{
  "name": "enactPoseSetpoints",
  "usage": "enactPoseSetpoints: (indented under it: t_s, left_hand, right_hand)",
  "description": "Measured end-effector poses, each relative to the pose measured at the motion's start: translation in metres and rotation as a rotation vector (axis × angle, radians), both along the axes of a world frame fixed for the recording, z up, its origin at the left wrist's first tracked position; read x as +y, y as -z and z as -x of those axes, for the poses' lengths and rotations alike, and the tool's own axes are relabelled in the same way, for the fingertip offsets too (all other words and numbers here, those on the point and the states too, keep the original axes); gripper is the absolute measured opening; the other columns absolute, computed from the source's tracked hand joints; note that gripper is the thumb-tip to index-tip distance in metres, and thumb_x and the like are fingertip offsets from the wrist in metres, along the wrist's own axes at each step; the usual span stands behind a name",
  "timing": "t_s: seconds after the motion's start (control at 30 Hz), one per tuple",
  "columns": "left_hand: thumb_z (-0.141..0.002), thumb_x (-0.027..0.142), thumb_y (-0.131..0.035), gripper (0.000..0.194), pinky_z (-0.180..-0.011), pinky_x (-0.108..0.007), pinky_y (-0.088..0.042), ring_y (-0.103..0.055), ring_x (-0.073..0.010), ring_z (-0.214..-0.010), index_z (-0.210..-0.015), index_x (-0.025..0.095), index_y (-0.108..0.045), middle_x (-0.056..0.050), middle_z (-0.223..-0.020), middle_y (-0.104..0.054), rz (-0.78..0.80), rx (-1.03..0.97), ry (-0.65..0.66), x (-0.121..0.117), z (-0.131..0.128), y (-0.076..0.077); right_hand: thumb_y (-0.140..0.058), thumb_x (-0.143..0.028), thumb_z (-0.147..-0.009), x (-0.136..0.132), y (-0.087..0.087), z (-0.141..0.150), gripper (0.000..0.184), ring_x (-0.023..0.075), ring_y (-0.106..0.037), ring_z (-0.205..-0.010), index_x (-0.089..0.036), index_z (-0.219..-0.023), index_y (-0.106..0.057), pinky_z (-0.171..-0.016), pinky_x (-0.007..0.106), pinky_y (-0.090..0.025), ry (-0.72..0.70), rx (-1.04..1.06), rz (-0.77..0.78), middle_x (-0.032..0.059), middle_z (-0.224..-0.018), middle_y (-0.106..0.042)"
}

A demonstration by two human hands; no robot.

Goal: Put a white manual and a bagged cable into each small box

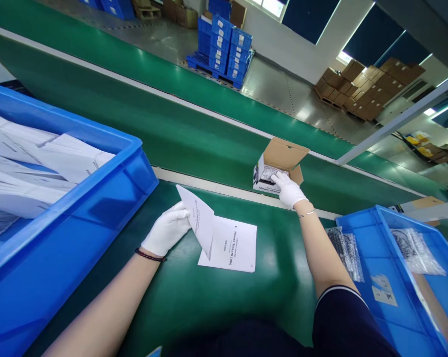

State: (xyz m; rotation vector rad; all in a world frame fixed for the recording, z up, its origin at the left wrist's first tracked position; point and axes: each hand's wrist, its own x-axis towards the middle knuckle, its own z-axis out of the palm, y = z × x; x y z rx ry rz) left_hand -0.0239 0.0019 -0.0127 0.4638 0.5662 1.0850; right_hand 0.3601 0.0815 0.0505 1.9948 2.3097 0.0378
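Observation:
My left hand, in a white glove, pinches the edge of a white instruction booklet and holds it tilted above the green work surface. Partly beneath it lies another white booklet, printed "Minute Stream 1000". My right hand, also gloved, reaches to an open printed carton with its brown flaps up. Its stretched fingers rest at a bubble-wrapped item inside the carton; the fingertips are partly hidden.
A blue bin at left holds many white booklets. Another blue bin stands at right, with bagged cables visible. The carton sits on a green conveyor belt beyond a pale rail. Stacked blue crates and brown boxes stand farther back.

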Motion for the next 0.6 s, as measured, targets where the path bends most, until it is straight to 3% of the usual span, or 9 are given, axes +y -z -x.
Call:
enactPoseSetpoints:
  t_s: [0.13, 0.23, 0.33, 0.4, 0.5, 0.6]
  left_hand:
    - [-0.064, 0.006, -0.068, 0.021, -0.066, -0.027, -0.057, -0.064, -0.0189, -0.073, -0.084, 0.013, -0.069, -0.006, -0.080, -0.067, 0.062, 0.007, -0.024, -0.001, -0.004, -0.003]
    - [-0.063, 0.005, -0.067, 0.023, -0.065, -0.026, -0.057, -0.064, -0.0185, -0.072, -0.085, 0.013, -0.069, -0.006, -0.079, -0.068, 0.063, 0.008, -0.032, -0.001, -0.005, -0.005]
    - [-0.063, 0.005, -0.067, 0.023, -0.066, -0.025, -0.058, -0.065, -0.0174, -0.071, -0.084, 0.013, -0.069, -0.005, -0.078, -0.068, 0.059, -0.005, -0.029, -0.001, -0.004, -0.005]
    - [-0.064, 0.005, -0.069, 0.023, -0.067, -0.025, -0.058, -0.066, -0.0178, -0.073, -0.085, 0.013, -0.069, -0.006, -0.081, -0.069, 0.045, 0.007, -0.020, -0.001, -0.005, -0.004]
    - [-0.067, 0.009, -0.072, 0.027, -0.072, -0.028, -0.060, -0.068, -0.0213, -0.085, -0.094, 0.013, -0.070, -0.010, -0.097, -0.071, 0.013, 0.088, -0.079, -0.001, -0.010, -0.002]
    - [-0.071, 0.013, -0.076, 0.039, -0.070, -0.027, -0.060, -0.068, -0.0241, -0.097, -0.109, 0.013, -0.068, -0.015, -0.118, -0.068, 0.010, 0.229, -0.147, -0.002, -0.017, -0.001]
  right_hand:
    - [-0.048, -0.011, -0.086, 0.010, -0.011, -0.002, 0.052, 0.0276, -0.052, -0.130, -0.025, -0.135, -0.061, -0.110, 0.038, -0.042, 0.134, 0.120, 0.016, 0.0052, -0.144, -0.054]
    - [-0.046, -0.026, -0.094, 0.026, -0.022, -0.004, 0.051, 0.0300, -0.049, -0.132, -0.022, -0.145, -0.051, -0.111, 0.042, -0.041, 0.172, 0.162, 0.022, 0.0076, -0.147, -0.051]
    - [-0.053, -0.032, -0.093, 0.031, -0.026, -0.006, 0.046, 0.0306, -0.055, -0.124, -0.024, -0.137, -0.060, -0.105, 0.040, -0.045, 0.153, 0.142, 0.132, 0.0061, -0.139, -0.059]
    - [-0.053, -0.030, -0.092, 0.026, -0.024, -0.009, 0.039, 0.0292, -0.059, -0.119, -0.026, -0.128, -0.067, -0.102, 0.037, -0.047, 0.179, 0.132, 0.139, 0.0048, -0.132, -0.064]
    - [-0.047, -0.026, -0.094, 0.007, -0.025, -0.009, 0.041, 0.0303, -0.056, -0.122, -0.023, -0.131, -0.064, -0.104, 0.039, -0.045, 0.226, 0.111, 0.095, 0.0085, -0.137, -0.060]
    - [-0.037, -0.026, -0.099, -0.025, -0.031, 0.017, 0.044, 0.0339, -0.045, -0.133, -0.018, -0.137, -0.058, -0.110, 0.047, -0.038, 0.232, 0.099, -0.080, 0.0148, -0.143, -0.052]
